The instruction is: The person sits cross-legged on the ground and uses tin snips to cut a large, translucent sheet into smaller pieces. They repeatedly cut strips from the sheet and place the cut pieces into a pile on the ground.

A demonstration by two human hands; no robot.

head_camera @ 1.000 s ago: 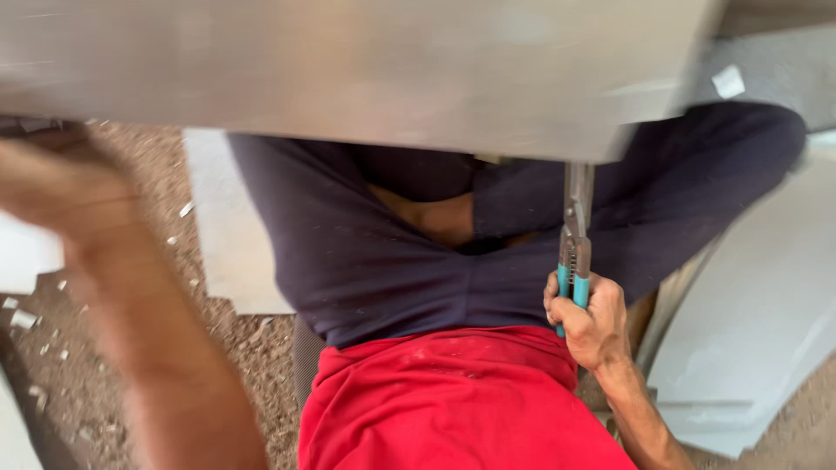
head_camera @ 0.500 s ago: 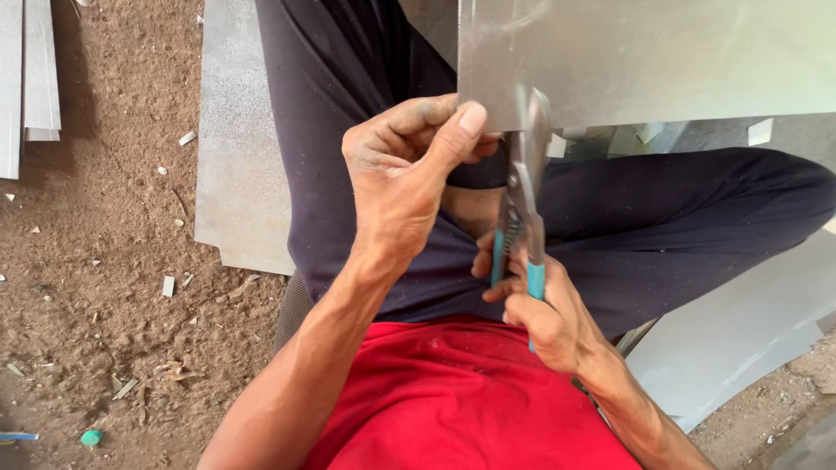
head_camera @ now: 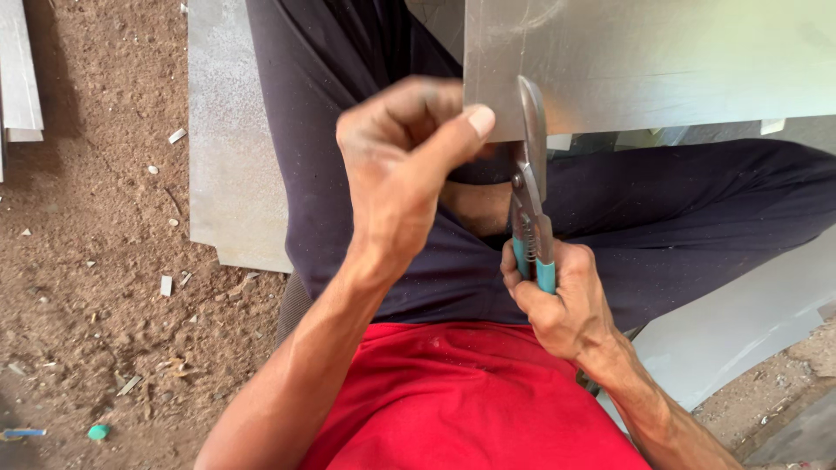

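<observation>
A grey metal sheet (head_camera: pixel 662 61) fills the upper right of the head view, held above my lap. My left hand (head_camera: pixel 401 165) pinches its lower left corner, thumb on top of the edge. My right hand (head_camera: pixel 557 300) grips the teal handles of metal tin snips (head_camera: pixel 529 174). The snips point upward, and their blades meet the sheet's lower edge just right of my left thumb. I sit with dark trousers (head_camera: pixel 366 157) and a red shirt (head_camera: pixel 461 392) below the sheet.
Another flat metal sheet (head_camera: pixel 231 148) lies on the dirt ground at my left, and a pale curved sheet (head_camera: pixel 740 322) lies at my right. Small metal offcuts (head_camera: pixel 165 285) and a teal scrap (head_camera: pixel 99 432) dot the soil. Sheet strips (head_camera: pixel 19 70) lie far left.
The sheet has dropped from covering the top of the view to the upper right. My left hand came in from the far left and took the sheet's corner. The snips rose to the edge.
</observation>
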